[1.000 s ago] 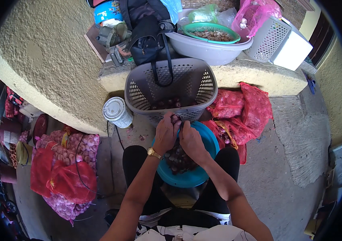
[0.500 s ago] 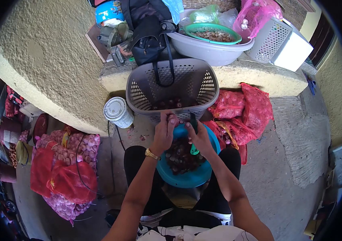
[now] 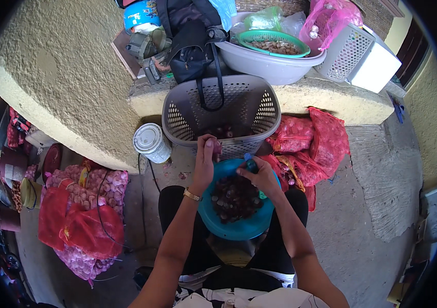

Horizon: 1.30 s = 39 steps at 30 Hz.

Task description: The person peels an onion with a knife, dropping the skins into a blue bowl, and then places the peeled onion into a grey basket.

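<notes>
My left hand [image 3: 204, 163] is closed on a reddish-purple onion [image 3: 217, 149] just past the rim of the blue basin [image 3: 212, 227]. To its right, my right hand [image 3: 262, 178] grips a knife [image 3: 251, 166]; a dark blade-like part shows above the fingers and a bit of green handle below. The two hands are apart. Under them, the basin holds many small dark red onions [image 3: 234, 200], some with pale ends. Beyond it stands a tall grey-brown plastic basket [image 3: 183, 117] with more onions at its bottom.
Red net sacks [image 3: 326, 143] lie right of the basket. Bulging sacks [image 3: 87, 215] of pinkish bulbs sit at left. A lidded metal can [image 3: 151, 141] stands left of the basket. On the ledge are a black bag [image 3: 190, 51] and a pale tub [image 3: 272, 72] holding a green colander.
My hands have drawn apart: the left slightly left and up with the onion, the right slightly right. The knife has turned in my right hand, showing less of its length.
</notes>
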Each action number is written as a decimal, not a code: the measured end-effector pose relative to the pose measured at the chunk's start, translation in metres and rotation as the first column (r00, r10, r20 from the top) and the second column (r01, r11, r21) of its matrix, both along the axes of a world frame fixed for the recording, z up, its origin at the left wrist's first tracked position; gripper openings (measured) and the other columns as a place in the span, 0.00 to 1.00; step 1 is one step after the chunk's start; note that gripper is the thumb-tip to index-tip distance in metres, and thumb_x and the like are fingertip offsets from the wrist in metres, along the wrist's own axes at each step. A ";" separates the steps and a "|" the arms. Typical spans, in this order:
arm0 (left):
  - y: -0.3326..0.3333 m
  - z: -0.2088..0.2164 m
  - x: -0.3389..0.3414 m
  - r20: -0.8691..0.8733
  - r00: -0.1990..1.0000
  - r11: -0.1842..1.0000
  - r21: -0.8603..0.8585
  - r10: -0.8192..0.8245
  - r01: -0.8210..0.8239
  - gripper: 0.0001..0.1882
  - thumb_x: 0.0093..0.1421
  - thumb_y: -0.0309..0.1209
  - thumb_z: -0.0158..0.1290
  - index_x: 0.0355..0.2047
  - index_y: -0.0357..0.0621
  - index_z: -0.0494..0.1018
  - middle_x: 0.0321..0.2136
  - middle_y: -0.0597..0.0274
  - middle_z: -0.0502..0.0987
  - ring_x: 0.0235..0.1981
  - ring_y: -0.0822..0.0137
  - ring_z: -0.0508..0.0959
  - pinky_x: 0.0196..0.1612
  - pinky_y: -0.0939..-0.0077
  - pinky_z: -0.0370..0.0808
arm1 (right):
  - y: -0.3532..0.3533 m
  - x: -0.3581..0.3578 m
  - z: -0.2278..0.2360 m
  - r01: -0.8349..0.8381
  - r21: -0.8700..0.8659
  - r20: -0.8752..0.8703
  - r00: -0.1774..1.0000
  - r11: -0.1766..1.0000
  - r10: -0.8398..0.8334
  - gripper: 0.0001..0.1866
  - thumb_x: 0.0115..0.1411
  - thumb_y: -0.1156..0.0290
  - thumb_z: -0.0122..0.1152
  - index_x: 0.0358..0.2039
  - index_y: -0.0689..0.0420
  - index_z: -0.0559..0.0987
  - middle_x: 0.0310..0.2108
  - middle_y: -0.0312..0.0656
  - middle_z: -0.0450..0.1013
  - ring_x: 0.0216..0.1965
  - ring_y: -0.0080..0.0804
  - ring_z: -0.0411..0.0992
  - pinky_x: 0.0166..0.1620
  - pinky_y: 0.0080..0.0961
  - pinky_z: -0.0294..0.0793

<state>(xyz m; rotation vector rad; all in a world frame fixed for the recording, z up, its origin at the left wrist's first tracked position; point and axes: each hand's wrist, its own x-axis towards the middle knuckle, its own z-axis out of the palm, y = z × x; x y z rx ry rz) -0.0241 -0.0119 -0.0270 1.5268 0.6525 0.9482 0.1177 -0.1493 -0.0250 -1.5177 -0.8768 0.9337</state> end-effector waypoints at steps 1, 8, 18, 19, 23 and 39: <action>0.003 -0.003 0.001 0.220 0.970 0.965 -0.218 -0.099 0.148 0.16 0.72 0.41 0.39 0.48 0.43 0.65 0.36 0.64 0.74 0.35 0.70 0.75 0.41 0.77 0.73 | -0.002 0.003 0.000 -0.045 -0.036 0.192 0.980 0.998 0.051 0.11 0.56 0.69 0.69 0.37 0.61 0.79 0.22 0.34 0.73 0.26 0.24 0.71 0.32 0.26 0.70; 0.009 -0.015 -0.001 0.600 0.782 0.716 -0.471 -0.169 0.515 0.15 0.69 0.36 0.46 0.51 0.42 0.70 0.43 0.62 0.76 0.44 0.68 0.78 0.52 0.66 0.76 | -0.004 0.012 -0.023 -0.140 -0.210 0.389 0.896 0.968 0.214 0.21 0.53 0.62 0.71 0.41 0.65 0.78 0.32 0.53 0.77 0.37 0.52 0.76 0.44 0.37 0.72; -0.001 -0.006 0.003 0.594 0.785 0.724 -0.462 -0.177 0.513 0.17 0.67 0.29 0.48 0.55 0.39 0.67 0.48 0.57 0.76 0.53 0.61 0.76 0.58 0.63 0.73 | 0.020 -0.004 0.002 0.148 0.322 0.053 0.983 0.935 -0.174 0.16 0.57 0.73 0.67 0.46 0.64 0.78 0.38 0.40 0.79 0.40 0.21 0.74 0.45 0.22 0.73; -0.004 -0.005 0.005 0.579 0.801 0.724 -0.486 -0.153 0.490 0.17 0.67 0.28 0.48 0.56 0.38 0.67 0.48 0.55 0.76 0.53 0.62 0.76 0.58 0.65 0.74 | 0.022 -0.006 0.002 0.133 0.375 0.013 0.989 0.917 -0.149 0.16 0.58 0.76 0.66 0.47 0.63 0.78 0.39 0.37 0.79 0.40 0.17 0.73 0.45 0.20 0.73; -0.007 -0.005 0.008 0.544 0.823 0.704 -0.520 -0.163 0.483 0.18 0.66 0.24 0.49 0.57 0.37 0.67 0.50 0.55 0.75 0.53 0.65 0.75 0.57 0.70 0.75 | 0.029 -0.007 -0.003 0.116 0.388 0.001 0.992 0.914 -0.127 0.15 0.59 0.77 0.65 0.47 0.63 0.79 0.39 0.37 0.79 0.40 0.18 0.73 0.46 0.19 0.73; -0.012 -0.005 0.010 0.433 0.871 0.780 -0.451 -0.234 0.434 0.19 0.62 0.22 0.54 0.54 0.42 0.70 0.46 0.61 0.77 0.48 0.71 0.77 0.54 0.75 0.75 | 0.034 -0.004 -0.011 0.251 0.319 0.063 0.957 0.914 -0.285 0.07 0.61 0.76 0.59 0.39 0.65 0.79 0.25 0.30 0.73 0.27 0.14 0.65 0.32 0.16 0.66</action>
